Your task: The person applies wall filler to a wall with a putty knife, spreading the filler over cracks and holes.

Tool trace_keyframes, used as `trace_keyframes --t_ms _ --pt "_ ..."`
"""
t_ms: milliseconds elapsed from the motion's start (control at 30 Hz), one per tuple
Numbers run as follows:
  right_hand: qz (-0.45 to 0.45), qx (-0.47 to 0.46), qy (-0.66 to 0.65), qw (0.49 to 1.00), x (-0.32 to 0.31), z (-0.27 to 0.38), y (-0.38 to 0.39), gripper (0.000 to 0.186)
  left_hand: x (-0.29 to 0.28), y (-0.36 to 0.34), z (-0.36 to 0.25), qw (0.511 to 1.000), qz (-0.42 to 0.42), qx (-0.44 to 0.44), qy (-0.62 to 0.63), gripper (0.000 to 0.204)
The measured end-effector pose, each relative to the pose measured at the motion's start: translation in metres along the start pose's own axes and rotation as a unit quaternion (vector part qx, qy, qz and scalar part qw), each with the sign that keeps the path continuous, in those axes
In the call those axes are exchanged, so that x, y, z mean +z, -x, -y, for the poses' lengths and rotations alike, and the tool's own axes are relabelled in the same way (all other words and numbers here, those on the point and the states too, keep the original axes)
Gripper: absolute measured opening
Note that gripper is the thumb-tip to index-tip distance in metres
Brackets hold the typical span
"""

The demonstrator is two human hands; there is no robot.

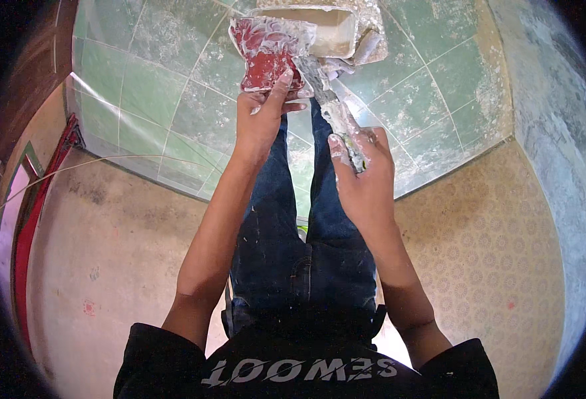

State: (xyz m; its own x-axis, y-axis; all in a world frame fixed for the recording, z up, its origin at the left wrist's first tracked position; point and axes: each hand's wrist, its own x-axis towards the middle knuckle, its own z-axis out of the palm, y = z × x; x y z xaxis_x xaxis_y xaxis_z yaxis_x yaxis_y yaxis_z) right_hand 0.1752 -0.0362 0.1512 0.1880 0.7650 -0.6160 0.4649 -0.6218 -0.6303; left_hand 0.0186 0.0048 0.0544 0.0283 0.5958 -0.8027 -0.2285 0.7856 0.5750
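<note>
My left hand (266,116) grips a red flat plastic board (266,66) from below, thumb on its face; white paste covers much of its upper part. My right hand (363,166) is closed on the handle of a paste-coated metal scraper (319,86), which slants up to the left with its blade at the board's right side; whether they touch is hard to tell. Just beyond, a pale rectangular tub (333,40) smeared with paste sits on a stained piece of board (373,16), with a crumpled pale item (366,50) at its right, too small to name.
My jeans-clad legs (273,199) are below my hands on green tiles (140,80) spotted with white. A thin cord (140,156) crosses at left, near a red-edged opening (36,219). A rough pale blue wall (542,100) runs along the right, beside patterned tan flooring (479,253).
</note>
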Motion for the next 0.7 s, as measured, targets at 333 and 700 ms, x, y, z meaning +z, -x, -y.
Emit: trace_keyframes --t_ms 333,700 --pt "0.021 0.012 0.023 0.999 0.012 -0.009 0.005 0.032 0.0 0.001 0.005 0.999 0.001 0.019 -0.035 0.025" --pt "-0.014 0.006 0.006 1.0 0.01 -0.012 -0.036 0.027 0.002 0.025 0.022 0.999 0.023 -0.024 -0.04 0.028"
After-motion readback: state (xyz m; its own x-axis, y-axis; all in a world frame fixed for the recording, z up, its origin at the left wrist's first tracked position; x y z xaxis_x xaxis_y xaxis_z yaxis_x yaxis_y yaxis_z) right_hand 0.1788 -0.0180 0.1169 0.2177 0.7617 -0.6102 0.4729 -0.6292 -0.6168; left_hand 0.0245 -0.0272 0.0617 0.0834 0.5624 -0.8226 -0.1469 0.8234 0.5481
